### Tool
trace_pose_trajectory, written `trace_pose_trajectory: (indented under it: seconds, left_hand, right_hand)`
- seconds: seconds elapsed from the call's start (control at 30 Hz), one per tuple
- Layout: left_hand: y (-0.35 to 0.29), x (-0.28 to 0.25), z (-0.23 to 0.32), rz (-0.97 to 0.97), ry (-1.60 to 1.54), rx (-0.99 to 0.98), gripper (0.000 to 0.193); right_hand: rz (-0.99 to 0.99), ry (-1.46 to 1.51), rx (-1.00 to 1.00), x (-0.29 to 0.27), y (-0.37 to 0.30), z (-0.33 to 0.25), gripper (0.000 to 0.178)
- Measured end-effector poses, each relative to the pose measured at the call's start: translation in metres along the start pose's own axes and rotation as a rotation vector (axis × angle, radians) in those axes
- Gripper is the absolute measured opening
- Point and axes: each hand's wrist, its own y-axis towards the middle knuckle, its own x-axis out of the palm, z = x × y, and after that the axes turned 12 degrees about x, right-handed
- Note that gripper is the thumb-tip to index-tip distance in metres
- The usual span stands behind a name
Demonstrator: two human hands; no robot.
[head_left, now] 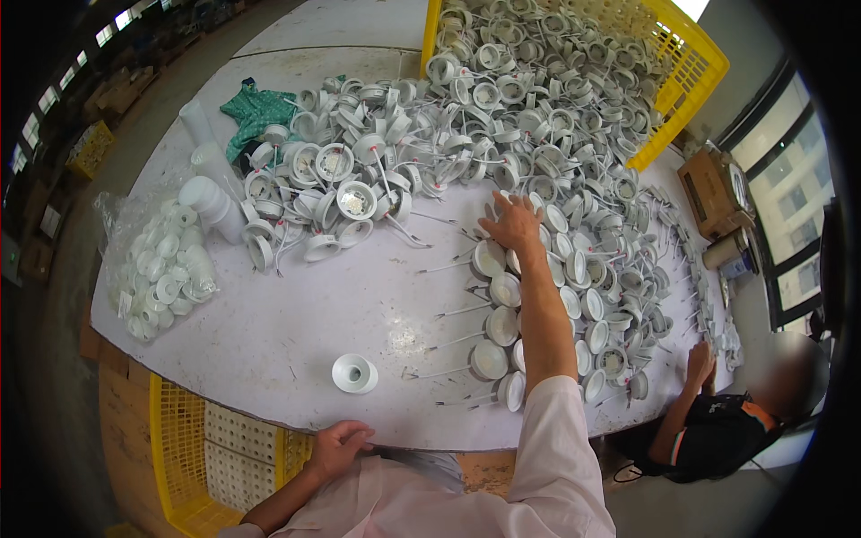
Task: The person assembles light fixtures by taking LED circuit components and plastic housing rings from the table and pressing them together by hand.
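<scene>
Your right hand (515, 222) spreads its fingers apart over white round fittings (504, 289) on the counter (269, 332); your left hand (339, 448) curls near the edge, grip unclear. Marks on the cardboard box (707, 193) are unreadable.

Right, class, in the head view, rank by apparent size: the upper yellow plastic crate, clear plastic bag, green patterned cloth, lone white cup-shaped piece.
Largest to smallest:
upper yellow crate
clear bag
green cloth
white cup-shaped piece

the right arm (547, 314) stretches forward, the right hand (514, 224) palm down with fingers spread. the left hand (338, 450) sits close before the torso (386, 504), fingers loosely bent.
</scene>
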Motion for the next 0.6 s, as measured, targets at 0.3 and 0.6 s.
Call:
trace_pose_trajectory:
  seconds: [0.3,0.6]
  left_hand:
    - [0.001,-0.003,0.001,-0.018,0.036,0.033,0.018]
    - [0.005,-0.001,0.007,0.033,-0.048,-0.164,0.021]
  right_hand:
    - [0.266,0.378,0.127,0.006,0.045,0.033,0.042]
    - [0.274,0.195,0.091,0.024,0.108,0.023,0.029]
